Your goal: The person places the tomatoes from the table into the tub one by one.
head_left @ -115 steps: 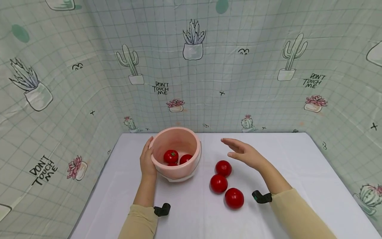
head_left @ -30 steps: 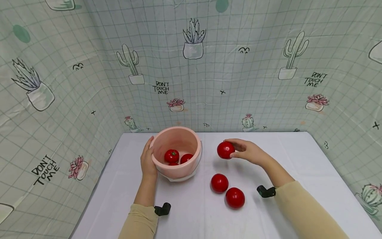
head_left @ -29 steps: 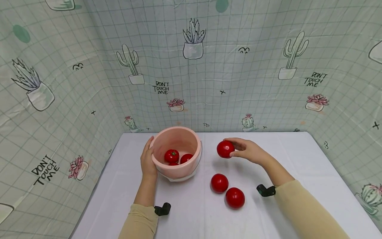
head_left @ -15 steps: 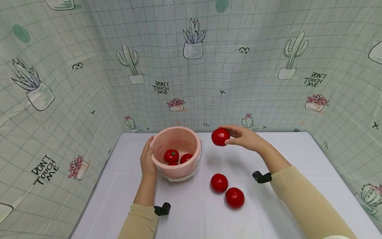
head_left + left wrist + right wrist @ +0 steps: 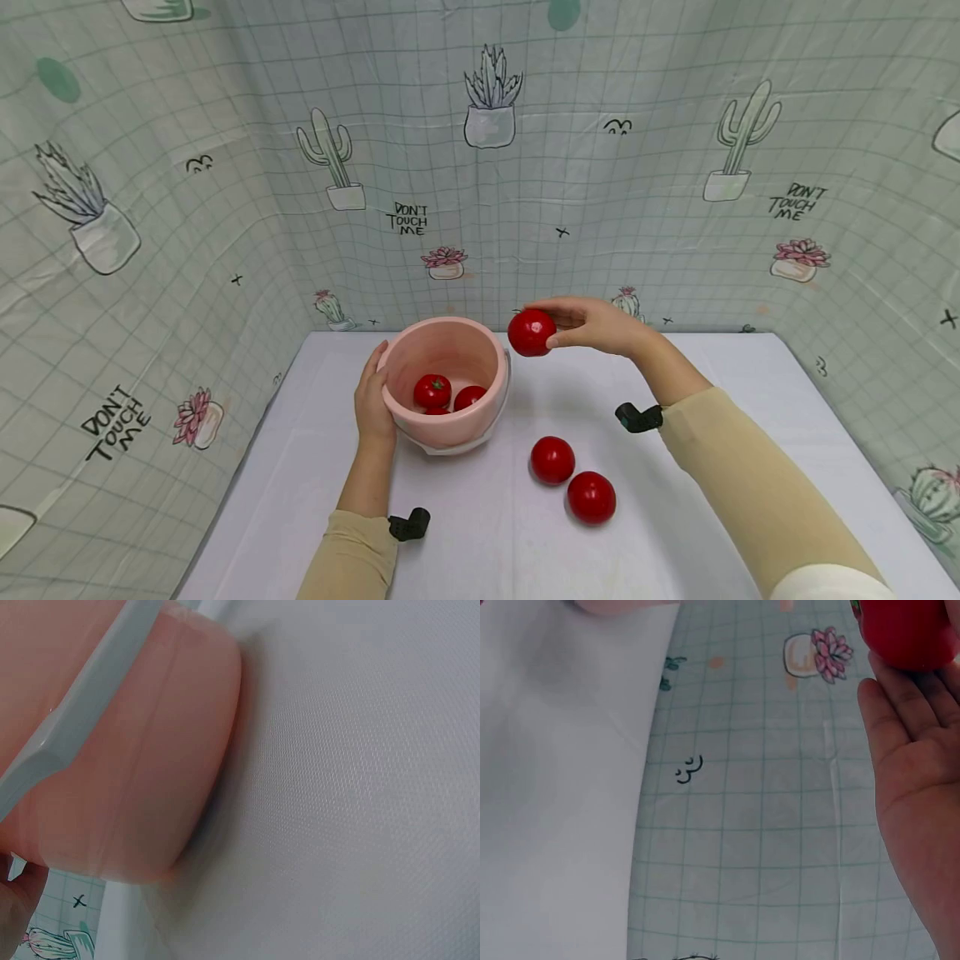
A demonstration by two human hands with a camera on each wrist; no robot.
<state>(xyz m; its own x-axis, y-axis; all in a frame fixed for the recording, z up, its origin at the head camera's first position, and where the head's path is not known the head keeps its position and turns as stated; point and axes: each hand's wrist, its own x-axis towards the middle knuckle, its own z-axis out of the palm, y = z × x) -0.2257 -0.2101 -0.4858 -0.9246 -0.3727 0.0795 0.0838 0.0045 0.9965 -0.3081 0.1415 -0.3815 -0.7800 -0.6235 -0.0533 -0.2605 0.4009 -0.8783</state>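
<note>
A pink bucket (image 5: 444, 431) with a white handle (image 5: 82, 705) stands on the table. My left hand (image 5: 372, 408) holds it by its left side, fingers along the wall near the rim. Inside lie several tomatoes; one with a green stem (image 5: 432, 391) and another tomato (image 5: 470, 397) show best, the others partly hidden. My right hand (image 5: 600, 325) pinches a red tomato (image 5: 532, 332) between thumb and fingers, raised just right of the bucket's rim. In the right wrist view this tomato (image 5: 911, 630) sits at the fingers. Two tomatoes, a farther one (image 5: 552, 460) and a nearer one (image 5: 591, 498), rest on the table.
A white cloth covers the table (image 5: 465, 533). Behind and at both sides hangs a grid-patterned curtain (image 5: 555, 192) printed with cacti. A small black camera sits on each wrist, the left camera (image 5: 409, 525) and the right camera (image 5: 639, 417).
My right hand took hold of the farthest loose tomato, lifted it, and has carried it up and leftward to beside the bucket's rim. The left hand and bucket have stayed put.
</note>
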